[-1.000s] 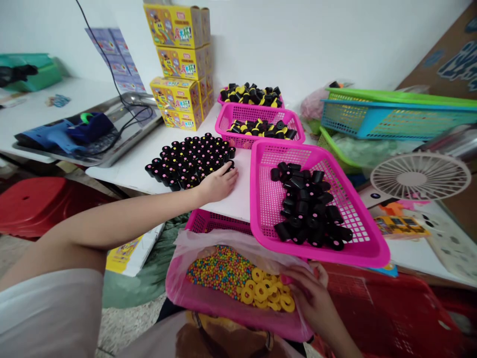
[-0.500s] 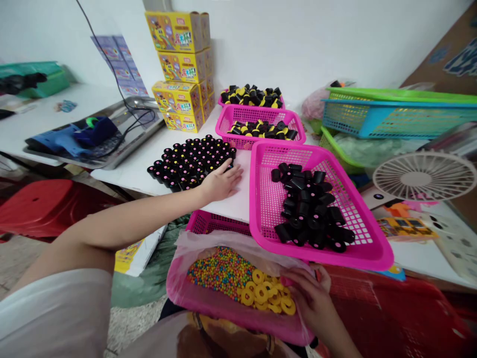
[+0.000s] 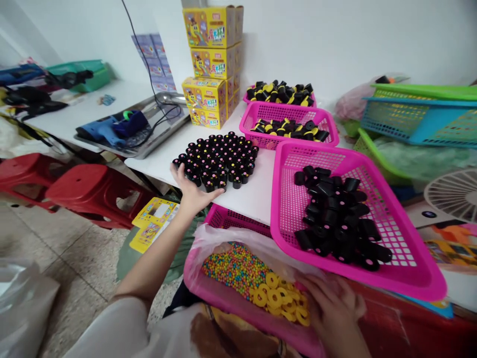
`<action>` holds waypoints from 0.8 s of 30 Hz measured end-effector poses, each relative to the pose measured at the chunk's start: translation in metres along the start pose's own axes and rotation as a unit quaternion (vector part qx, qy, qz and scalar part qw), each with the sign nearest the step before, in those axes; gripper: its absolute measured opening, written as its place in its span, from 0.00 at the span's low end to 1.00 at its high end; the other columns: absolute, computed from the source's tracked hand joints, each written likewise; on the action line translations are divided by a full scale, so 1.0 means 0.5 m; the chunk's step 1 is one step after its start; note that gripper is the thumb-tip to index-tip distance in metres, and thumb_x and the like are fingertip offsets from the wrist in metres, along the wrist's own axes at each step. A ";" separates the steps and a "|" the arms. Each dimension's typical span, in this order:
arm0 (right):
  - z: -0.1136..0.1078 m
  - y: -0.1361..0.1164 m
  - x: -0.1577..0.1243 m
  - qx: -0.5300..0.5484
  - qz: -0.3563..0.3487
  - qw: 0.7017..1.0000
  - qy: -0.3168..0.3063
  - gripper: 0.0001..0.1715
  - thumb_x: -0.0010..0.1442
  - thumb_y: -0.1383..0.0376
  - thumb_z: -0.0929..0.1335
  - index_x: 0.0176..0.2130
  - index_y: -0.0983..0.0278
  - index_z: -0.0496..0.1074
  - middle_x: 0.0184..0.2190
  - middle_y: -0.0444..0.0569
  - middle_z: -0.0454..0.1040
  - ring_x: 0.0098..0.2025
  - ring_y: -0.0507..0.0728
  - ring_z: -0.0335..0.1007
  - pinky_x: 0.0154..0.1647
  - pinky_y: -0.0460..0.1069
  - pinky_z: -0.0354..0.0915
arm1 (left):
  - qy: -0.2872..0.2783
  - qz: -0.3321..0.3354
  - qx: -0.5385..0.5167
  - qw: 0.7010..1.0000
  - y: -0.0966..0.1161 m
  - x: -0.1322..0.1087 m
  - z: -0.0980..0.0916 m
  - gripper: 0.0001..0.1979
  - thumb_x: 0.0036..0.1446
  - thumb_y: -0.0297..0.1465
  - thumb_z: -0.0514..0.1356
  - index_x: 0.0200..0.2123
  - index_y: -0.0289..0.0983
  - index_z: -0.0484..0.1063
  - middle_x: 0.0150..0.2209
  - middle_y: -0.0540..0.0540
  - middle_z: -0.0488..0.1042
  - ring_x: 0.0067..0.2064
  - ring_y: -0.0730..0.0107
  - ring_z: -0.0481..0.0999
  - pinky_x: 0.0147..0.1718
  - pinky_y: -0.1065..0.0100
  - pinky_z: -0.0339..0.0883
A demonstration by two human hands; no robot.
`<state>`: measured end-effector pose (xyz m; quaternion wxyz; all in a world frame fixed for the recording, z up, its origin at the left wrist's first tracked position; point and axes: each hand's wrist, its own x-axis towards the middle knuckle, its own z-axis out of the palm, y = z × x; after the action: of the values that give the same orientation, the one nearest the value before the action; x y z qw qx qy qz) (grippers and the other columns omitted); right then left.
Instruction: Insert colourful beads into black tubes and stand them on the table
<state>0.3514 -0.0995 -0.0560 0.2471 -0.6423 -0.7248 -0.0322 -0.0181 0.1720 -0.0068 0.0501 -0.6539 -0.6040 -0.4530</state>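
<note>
My left hand (image 3: 194, 191) is at the front left of a cluster of small black cups (image 3: 223, 154) standing packed on the white table. Its fingers and thumb are spread around the near edge of the group. My right hand (image 3: 331, 303) is low at the right side of a pink basket lined with clear plastic (image 3: 238, 318). Those fingers are curled, with a bit of pink at the tips that I cannot identify. Inside the lined basket are small multicoloured balls (image 3: 234, 266) and yellow rings (image 3: 279, 298).
A large pink basket (image 3: 278, 199) of loose black cups (image 3: 335, 214) overhangs the table edge. Behind it stand pink baskets (image 3: 257, 141) of black-and-yellow pieces and stacked yellow boxes (image 3: 208, 62). A metal tray (image 3: 149, 149) lies left, red stools (image 3: 93, 184) below, and a fan (image 3: 454, 194) right.
My left hand has moved from the right side of the cup cluster to its front left side. The view has turned left. My right hand stays by the lined basket.
</note>
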 end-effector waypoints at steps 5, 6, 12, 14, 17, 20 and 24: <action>0.016 -0.014 0.018 -0.049 -0.061 0.997 -0.026 0.27 0.58 0.70 0.66 0.51 0.48 0.83 0.46 0.46 0.85 0.51 0.74 0.70 0.58 0.71 0.48 | -0.025 -0.019 0.011 0.999 0.021 0.013 0.030 0.75 0.36 0.54 0.79 0.73 0.42 0.31 0.76 0.22 0.25 0.78 0.25 0.30 0.71 0.24 0.41; 0.020 -0.012 0.018 -0.062 -0.073 0.995 -0.032 0.27 0.58 0.70 0.66 0.51 0.48 0.83 0.46 0.45 0.85 0.51 0.73 0.70 0.58 0.70 0.49 | -0.030 -0.026 0.007 0.999 0.027 0.015 0.030 0.74 0.37 0.53 0.79 0.73 0.42 0.33 0.76 0.21 0.25 0.78 0.25 0.29 0.71 0.24 0.41; 0.025 0.004 0.014 -0.125 -0.120 0.984 -0.045 0.28 0.59 0.72 0.65 0.50 0.48 0.82 0.47 0.41 0.86 0.49 0.68 0.73 0.53 0.64 0.51 | -0.047 -0.060 -0.014 0.997 0.037 0.039 0.031 0.75 0.28 0.52 0.81 0.72 0.40 0.42 0.77 0.24 0.32 0.78 0.25 0.30 0.72 0.27 0.36; 0.024 0.005 0.015 -0.130 -0.127 0.982 -0.052 0.29 0.57 0.72 0.65 0.50 0.49 0.83 0.47 0.41 0.86 0.48 0.67 0.73 0.52 0.63 0.52 | -0.058 -0.071 -0.011 0.996 0.039 0.044 0.032 0.74 0.29 0.52 0.80 0.72 0.40 0.43 0.77 0.24 0.33 0.78 0.27 0.31 0.72 0.27 0.36; 0.023 -0.003 0.017 -0.127 -0.116 0.983 -0.066 0.29 0.57 0.73 0.65 0.49 0.49 0.83 0.48 0.42 0.86 0.47 0.68 0.74 0.52 0.64 0.53 | -0.078 -0.080 0.002 0.994 0.042 0.045 0.033 0.72 0.32 0.52 0.79 0.73 0.40 0.42 0.78 0.24 0.34 0.79 0.28 0.30 0.70 0.23 0.34; 0.018 -0.021 0.019 -0.126 -0.076 0.985 -0.091 0.28 0.59 0.73 0.64 0.49 0.50 0.84 0.49 0.45 0.85 0.49 0.70 0.73 0.55 0.68 0.53 | -0.091 -0.089 0.011 0.992 0.043 0.048 0.033 0.73 0.32 0.53 0.79 0.73 0.40 0.41 0.78 0.25 0.34 0.78 0.27 0.27 0.69 0.19 0.31; 0.009 -0.042 0.024 -0.137 -0.047 0.982 -0.118 0.28 0.60 0.73 0.64 0.49 0.50 0.84 0.50 0.47 0.85 0.53 0.73 0.72 0.59 0.71 0.53 | -0.097 -0.092 0.013 0.991 0.039 0.058 0.035 0.74 0.32 0.55 0.79 0.74 0.42 0.41 0.79 0.28 0.34 0.78 0.26 0.25 0.68 0.18 0.30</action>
<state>0.3296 -0.0905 -0.0495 0.0678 -0.6345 -0.7670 -0.0666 0.0036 0.1989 0.0113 -0.0420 -0.6354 -0.6695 -0.3825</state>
